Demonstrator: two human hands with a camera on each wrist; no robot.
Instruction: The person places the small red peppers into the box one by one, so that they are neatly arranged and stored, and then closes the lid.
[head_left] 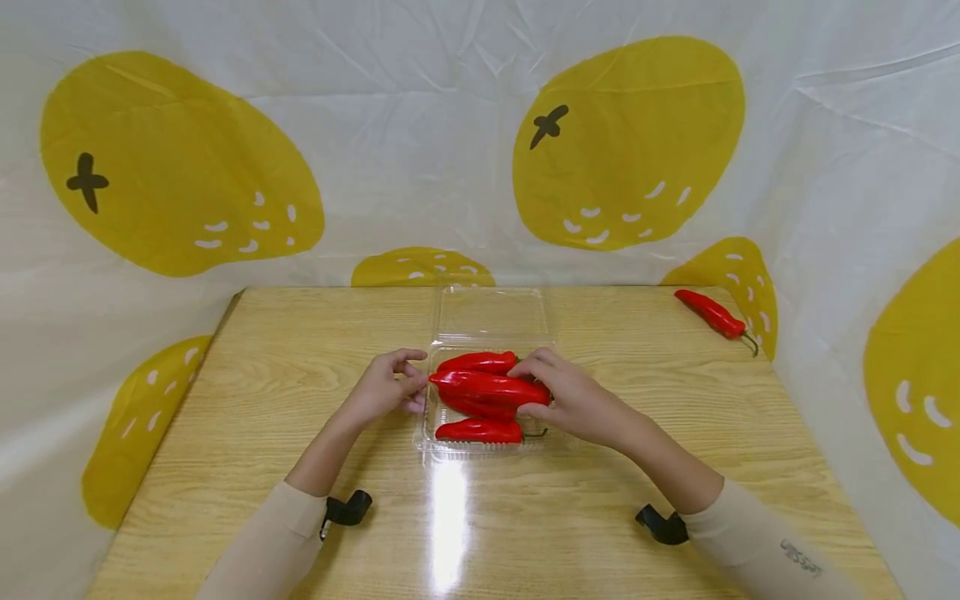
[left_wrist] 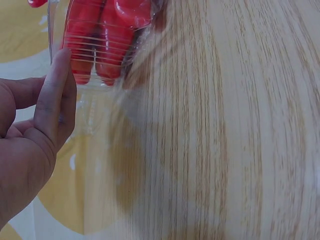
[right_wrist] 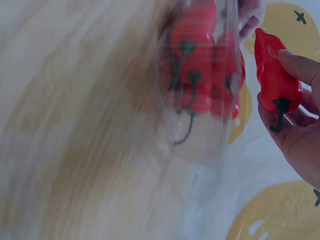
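A clear plastic clamshell box [head_left: 442, 452] lies on the table, its lid [head_left: 491, 315] folded back away from me. Several red peppers with green stems are inside, among them a front pepper [head_left: 478, 431] and a back one [head_left: 474, 362]. My right hand [head_left: 573, 400] grips another red pepper [right_wrist: 276, 75] between thumb and fingers, above those in the box, its pointed tip toward the left. At the box's left side is my left hand [head_left: 386, 387], its fingers [left_wrist: 52, 95] fairly straight against or very near the clear wall, thumb apart.
One more red pepper [head_left: 708, 313] lies at the table's far right corner. The wooden table [head_left: 300, 325] meets a white curtain [head_left: 420, 175] with yellow fruit prints at the back and sides. Black wrist mounts [head_left: 348, 508] show near both sleeves.
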